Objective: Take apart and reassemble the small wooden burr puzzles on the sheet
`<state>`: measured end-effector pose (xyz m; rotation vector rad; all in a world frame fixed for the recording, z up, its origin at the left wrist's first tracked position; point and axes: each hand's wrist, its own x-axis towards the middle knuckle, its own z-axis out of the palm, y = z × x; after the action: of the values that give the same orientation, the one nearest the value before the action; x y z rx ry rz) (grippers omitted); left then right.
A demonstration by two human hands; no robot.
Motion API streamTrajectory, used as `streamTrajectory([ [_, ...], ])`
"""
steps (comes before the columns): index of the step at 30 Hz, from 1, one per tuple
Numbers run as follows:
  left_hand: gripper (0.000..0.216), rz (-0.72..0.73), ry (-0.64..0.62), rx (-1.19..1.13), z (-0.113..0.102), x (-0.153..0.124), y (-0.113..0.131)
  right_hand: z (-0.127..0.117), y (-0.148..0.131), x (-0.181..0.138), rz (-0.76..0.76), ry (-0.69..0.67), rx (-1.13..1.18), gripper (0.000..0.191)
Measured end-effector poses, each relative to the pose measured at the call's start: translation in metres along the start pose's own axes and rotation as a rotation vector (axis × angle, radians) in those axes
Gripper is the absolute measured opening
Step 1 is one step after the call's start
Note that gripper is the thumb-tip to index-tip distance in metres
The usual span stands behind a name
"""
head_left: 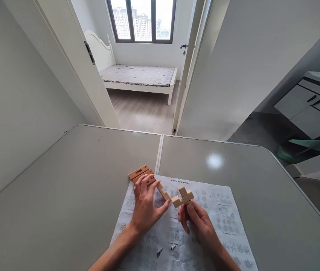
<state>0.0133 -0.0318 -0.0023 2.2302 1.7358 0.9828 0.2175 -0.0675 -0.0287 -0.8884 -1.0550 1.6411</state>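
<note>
Wooden puzzle parts are the only items handled. The left grip (144,210) is closed on a notched wooden bar (164,192), thumb at its near end and fingers spread over its far end. The right grip (198,222) is clamped by the fingertips on the lower stem of a cross-shaped wooden assembly (182,195), which is raised just off the sheet.

Placement: the bar's free end lies just left of the assembly, close to touching; contact cannot be confirmed. In my judgement the fingertip hold on the stem leaves the assembly's arms and notches exposed, and the spread left fingers steady the bar along its length.

2 or more loose wooden pieces (140,172) lie flat just beyond the left grip, partly off the sheet. A printed instruction sheet (222,210) lies under both grips, apparently placed for reference. 2 small dark bits lie on it nearer the person than either grip; their nature cannot be told.

Edges and room: the grey surface (64,195) is bare well to the left and right of both grips. Its centre seam runs away beyond the left grip. The rounded far-right corner and side edges are well apart from the work, so nothing sits near a drop.
</note>
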Motion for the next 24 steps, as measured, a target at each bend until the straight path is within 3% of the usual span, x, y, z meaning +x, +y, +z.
streamTrajectory([
  [7,0.053,-0.006,-0.021,0.08,0.005,-0.004,-0.003,0.001,-0.002,0.0,0.0,0.002,-0.023,0.042],
  [11,0.06,0.004,-0.011,-0.002,0.003,-0.002,-0.001,0.001,0.0,0.001,-0.005,-0.004,-0.026,0.042],
  [15,0.021,0.018,0.048,-0.178,-0.002,0.0,0.0,0.001,0.0,0.001,-0.004,-0.015,-0.019,0.042],
  [20,0.024,0.128,-0.005,-0.35,-0.007,-0.003,0.0,0.004,-0.003,0.001,-0.01,-0.031,-0.065,0.041],
  [24,0.014,0.233,-0.069,-0.434,-0.007,-0.004,0.002,0.007,-0.006,0.001,-0.013,-0.049,-0.103,0.041],
])
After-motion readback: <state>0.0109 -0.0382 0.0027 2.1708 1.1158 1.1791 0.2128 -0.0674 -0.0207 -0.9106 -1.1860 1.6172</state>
